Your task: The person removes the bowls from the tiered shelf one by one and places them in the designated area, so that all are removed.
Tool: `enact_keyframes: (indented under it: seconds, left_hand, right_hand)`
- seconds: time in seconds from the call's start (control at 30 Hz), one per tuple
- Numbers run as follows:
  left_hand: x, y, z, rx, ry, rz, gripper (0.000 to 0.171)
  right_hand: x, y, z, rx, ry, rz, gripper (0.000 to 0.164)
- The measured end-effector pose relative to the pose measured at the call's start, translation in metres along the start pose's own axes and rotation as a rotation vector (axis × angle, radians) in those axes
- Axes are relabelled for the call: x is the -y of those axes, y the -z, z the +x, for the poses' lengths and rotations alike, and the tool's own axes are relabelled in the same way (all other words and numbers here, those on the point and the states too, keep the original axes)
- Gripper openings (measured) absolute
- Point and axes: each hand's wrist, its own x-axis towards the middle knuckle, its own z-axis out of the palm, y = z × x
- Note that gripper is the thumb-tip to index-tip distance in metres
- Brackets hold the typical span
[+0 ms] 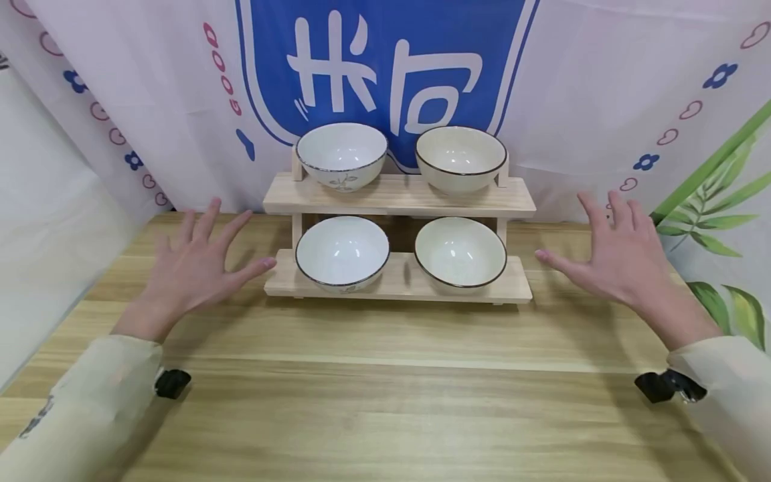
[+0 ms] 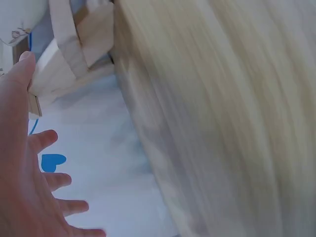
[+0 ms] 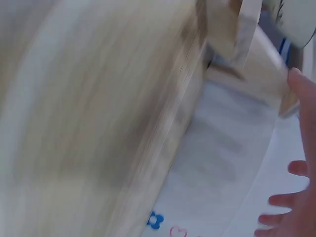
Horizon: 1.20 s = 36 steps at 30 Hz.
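Note:
A two-tier wooden rack stands at the back of the table with two bowls on each tier. On the upper tier are a white bowl with a floral mark and a cream bowl with a dark rim. Below them sit another white bowl and another cream bowl. My left hand is spread just left of the rack, thumb toward its lower tier. To the right of the rack, my right hand also has its fingers spread. Both hands hold nothing.
The wooden table reaches from the rack toward me. Behind it hangs a white cloth with a blue printed sign. Printed green leaves show on the cloth at the right.

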Motion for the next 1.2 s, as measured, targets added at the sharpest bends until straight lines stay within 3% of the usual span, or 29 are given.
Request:
enact_keyframes:
  seconds: [0.17, 0.27, 0.37, 0.5, 0.67, 0.8, 0.9, 1.07, 1.2]
  left_hand:
    - [-0.007, -0.001, 0.000, 0.028, -0.039, -0.168, 0.101]
    - [-0.011, -0.002, 0.001, 0.068, -0.057, -0.318, 0.100]
    - [-0.016, -0.005, 0.000, 0.123, -0.057, -0.464, 0.101]
    - [-0.022, -0.010, 0.000, 0.178, -0.087, -0.631, 0.101]
    - [-0.030, -0.018, 0.000, 0.205, -0.140, -0.768, 0.096]
    - [-0.033, -0.023, 0.001, 0.215, -0.135, -0.788, 0.092]
    - [-0.033, -0.025, 0.000, 0.231, -0.109, -0.777, 0.092]
    - [-0.034, -0.025, -0.001, 0.252, -0.071, -0.757, 0.093]
    - [-0.034, -0.024, -0.001, 0.260, -0.056, -0.749, 0.094]
  right_hand:
    - [0.022, 0.001, -0.016, -0.243, 0.129, 0.238, 0.104]
    - [0.039, -0.003, -0.024, -0.300, 0.200, 0.407, 0.093]
    - [0.055, -0.008, -0.031, -0.243, 0.212, 0.574, 0.084]
    - [0.071, -0.012, -0.037, -0.099, 0.159, 0.751, 0.077]
    - [0.086, -0.014, -0.033, 0.081, 0.125, 0.894, 0.089]
    - [0.097, -0.016, -0.026, 0.200, 0.089, 0.945, 0.107]
    - [0.105, -0.019, -0.021, 0.243, 0.079, 0.973, 0.117]
    - [0.116, -0.023, -0.016, 0.240, 0.083, 0.987, 0.124]
    - [0.123, -0.024, -0.015, 0.208, 0.043, 0.933, 0.134]
